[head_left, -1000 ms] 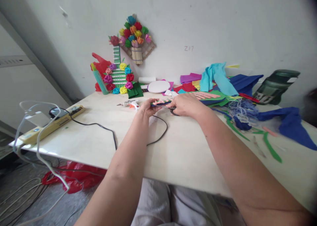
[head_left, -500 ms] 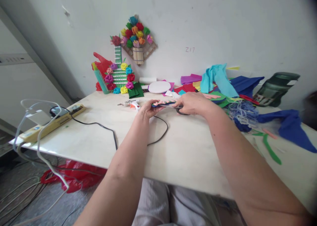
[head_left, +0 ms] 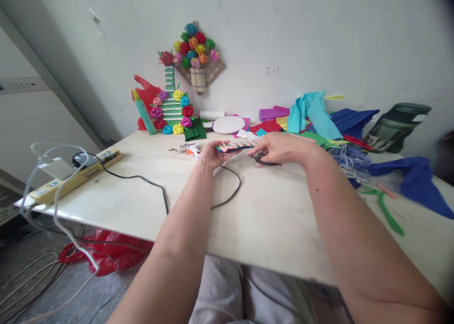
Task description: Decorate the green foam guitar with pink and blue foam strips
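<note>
My left hand (head_left: 211, 156) is closed on the left end of a flat craft piece (head_left: 234, 146) with pink, green and blue strips on it. In my right hand (head_left: 283, 146) is a pair of scissors (head_left: 266, 162) with dark handles. The blades reach toward the near edge of the craft piece, and I cannot tell whether they touch it. My right fingers hide part of the piece's right side. Just left of my left hand lies a small glue gun (head_left: 193, 150) with a white body and orange trigger.
Behind stand a flower-trimmed paper guitar (head_left: 171, 110) and a teal tube (head_left: 144, 113). Coloured paper (head_left: 312, 113), tangled yarn (head_left: 345, 159) and a dark bottle (head_left: 397, 127) crowd the right. A yellow power strip (head_left: 78, 175) and black cord (head_left: 239, 184) occupy the left and middle.
My right hand has shifted slightly to the right with the scissors, so the handles show more. The craft piece is tilted so more of its striped face is visible.
</note>
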A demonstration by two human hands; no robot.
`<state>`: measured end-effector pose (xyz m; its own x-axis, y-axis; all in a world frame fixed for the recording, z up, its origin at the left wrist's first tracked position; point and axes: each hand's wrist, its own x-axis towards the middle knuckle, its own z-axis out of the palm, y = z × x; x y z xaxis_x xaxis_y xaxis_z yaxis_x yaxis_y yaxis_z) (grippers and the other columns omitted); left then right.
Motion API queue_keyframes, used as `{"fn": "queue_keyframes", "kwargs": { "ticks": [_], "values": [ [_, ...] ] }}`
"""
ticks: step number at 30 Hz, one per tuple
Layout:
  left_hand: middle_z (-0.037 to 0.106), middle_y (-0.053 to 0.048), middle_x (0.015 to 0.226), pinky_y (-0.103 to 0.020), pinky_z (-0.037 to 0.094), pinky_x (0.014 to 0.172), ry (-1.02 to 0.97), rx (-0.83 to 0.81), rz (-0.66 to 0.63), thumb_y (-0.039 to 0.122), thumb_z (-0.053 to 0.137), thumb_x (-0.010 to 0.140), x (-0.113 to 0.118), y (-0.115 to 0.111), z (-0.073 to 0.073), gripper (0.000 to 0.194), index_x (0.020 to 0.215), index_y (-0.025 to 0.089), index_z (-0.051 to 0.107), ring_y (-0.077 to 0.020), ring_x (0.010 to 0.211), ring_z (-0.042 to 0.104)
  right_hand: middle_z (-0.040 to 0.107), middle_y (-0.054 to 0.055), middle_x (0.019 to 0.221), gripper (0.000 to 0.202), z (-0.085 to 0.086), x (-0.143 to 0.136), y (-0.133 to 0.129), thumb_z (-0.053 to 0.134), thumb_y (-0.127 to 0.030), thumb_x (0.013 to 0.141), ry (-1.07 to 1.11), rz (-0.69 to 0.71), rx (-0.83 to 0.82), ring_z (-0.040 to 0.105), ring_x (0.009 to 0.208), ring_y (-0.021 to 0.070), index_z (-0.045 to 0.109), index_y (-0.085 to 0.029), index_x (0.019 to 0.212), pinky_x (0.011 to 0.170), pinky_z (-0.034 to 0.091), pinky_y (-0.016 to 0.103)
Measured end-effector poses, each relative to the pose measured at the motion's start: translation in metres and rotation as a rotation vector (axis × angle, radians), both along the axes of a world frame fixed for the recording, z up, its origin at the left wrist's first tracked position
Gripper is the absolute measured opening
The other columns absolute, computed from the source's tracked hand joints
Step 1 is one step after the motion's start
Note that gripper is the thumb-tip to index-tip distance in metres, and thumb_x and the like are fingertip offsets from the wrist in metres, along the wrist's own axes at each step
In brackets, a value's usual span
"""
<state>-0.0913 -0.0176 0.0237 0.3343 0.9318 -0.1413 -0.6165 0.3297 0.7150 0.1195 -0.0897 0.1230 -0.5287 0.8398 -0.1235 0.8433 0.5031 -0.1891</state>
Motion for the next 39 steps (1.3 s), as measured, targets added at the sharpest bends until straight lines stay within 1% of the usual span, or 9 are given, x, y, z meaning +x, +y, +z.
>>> {"fn": "queue_keyframes", "kwargs": {
  "ticks": [2,4,7,12,16,23,27,34,39],
  "values": [
    [0.066,-0.009,0.069,-0.032,0.055,0.056,0.001,0.011,0.011,0.014,0.043,0.074,0.000,-0.001,0.000,0.019,0.084,0.010,0.059,-0.0209,0.063,0.066,0.059,-0.003,0.058,0.049,-0.001,0.000,0.002,0.061,-0.034,0.069,0.020,-0.007,0.011,0.044,0.045,0.0072,0.062,-0.029,0.117,0.050,0.033,0.021],
    [0.067,-0.009,0.071,-0.035,0.055,0.066,-0.039,0.037,0.017,0.016,0.044,0.075,0.001,-0.003,-0.001,0.021,0.086,0.010,0.060,-0.0196,0.064,0.066,0.058,-0.004,0.057,0.048,-0.001,-0.001,0.001,0.061,-0.033,0.068,0.043,-0.023,0.023,0.043,0.044,0.0068,0.063,-0.029,0.116,0.048,0.033,0.021],
    [0.068,-0.012,0.081,-0.040,0.052,0.079,-0.132,0.108,-0.017,0.023,0.043,0.074,-0.001,-0.009,-0.002,0.031,0.094,0.009,0.061,-0.0228,0.079,0.067,0.058,-0.004,0.058,0.048,0.002,-0.003,-0.005,0.061,-0.031,0.068,0.082,-0.079,0.033,0.042,0.044,0.0063,0.063,-0.028,0.116,0.047,0.033,0.020],
    [0.068,-0.016,0.093,-0.041,0.048,0.087,-0.187,0.207,-0.081,0.027,0.043,0.067,-0.005,-0.019,-0.002,0.046,0.105,0.007,0.059,-0.0266,0.098,0.062,0.059,-0.004,0.060,0.049,0.007,-0.003,-0.010,0.062,-0.032,0.069,0.120,-0.118,0.021,0.043,0.045,0.0065,0.061,-0.028,0.118,0.047,0.034,0.020],
    [0.067,-0.016,0.098,-0.043,0.045,0.090,-0.137,0.216,-0.053,0.025,0.043,0.067,-0.004,-0.021,-0.002,0.043,0.104,0.009,0.058,-0.0284,0.109,0.057,0.059,-0.003,0.059,0.051,0.005,0.000,-0.005,0.061,-0.033,0.071,0.130,-0.099,0.027,0.044,0.046,0.0071,0.059,-0.027,0.121,0.048,0.036,0.020],
    [0.063,-0.017,0.108,-0.035,0.045,0.092,-0.084,0.251,-0.035,0.021,0.048,0.077,-0.005,-0.018,-0.006,0.030,0.104,0.011,0.057,-0.0276,0.118,0.050,0.059,-0.003,0.058,0.053,0.005,0.003,-0.003,0.062,-0.036,0.071,0.189,-0.059,0.032,0.044,0.045,0.0071,0.058,-0.024,0.123,0.049,0.036,0.021],
    [0.064,-0.016,0.109,-0.034,0.046,0.092,-0.088,0.244,-0.018,0.020,0.050,0.080,-0.006,-0.017,-0.008,0.028,0.106,0.013,0.055,-0.0272,0.117,0.051,0.058,-0.003,0.058,0.053,0.004,0.002,-0.003,0.063,-0.034,0.071,0.219,-0.055,0.022,0.044,0.046,0.0067,0.058,-0.024,0.123,0.049,0.036,0.021],
    [0.066,-0.015,0.103,-0.035,0.047,0.091,-0.096,0.245,0.009,0.013,0.047,0.081,-0.008,-0.013,-0.010,0.022,0.101,0.012,0.057,-0.0268,0.113,0.054,0.058,-0.003,0.057,0.051,0.004,0.002,-0.003,0.063,-0.031,0.070,0.211,-0.059,0.018,0.045,0.046,0.0071,0.060,-0.023,0.121,0.049,0.037,0.021],
    [0.068,-0.014,0.097,-0.037,0.047,0.094,-0.122,0.219,0.057,0.007,0.047,0.078,-0.009,-0.011,-0.011,0.026,0.102,0.010,0.058,-0.0265,0.108,0.057,0.060,-0.002,0.060,0.050,0.005,0.007,-0.001,0.063,-0.031,0.070,0.191,-0.060,-0.044,0.047,0.046,0.0074,0.061,-0.021,0.119,0.048,0.038,0.021]
  ]
}}
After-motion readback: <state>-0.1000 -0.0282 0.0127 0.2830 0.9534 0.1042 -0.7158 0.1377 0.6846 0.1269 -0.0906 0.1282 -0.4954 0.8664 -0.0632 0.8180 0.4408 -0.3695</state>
